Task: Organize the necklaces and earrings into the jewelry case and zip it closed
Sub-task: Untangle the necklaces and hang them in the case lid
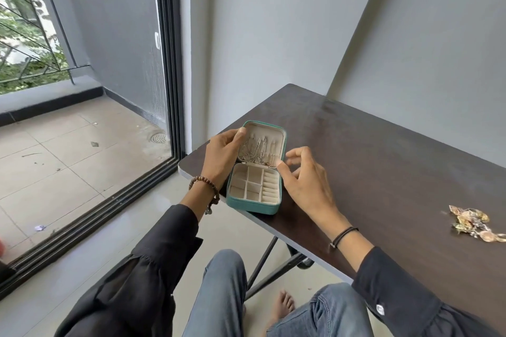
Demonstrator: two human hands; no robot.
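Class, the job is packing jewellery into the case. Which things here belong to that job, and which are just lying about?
Job: case, held by the left hand; necklaces inside it; earrings on the table; right hand beside the case.
Lying about: litter and drain on the balcony floor.

The left hand hides the left wall of the lid on the jewelry case. Inside, the necklaces are a tangle too fine to count. On the right hand, the fingers blur. The earrings run off the right edge, pieces indistinct.
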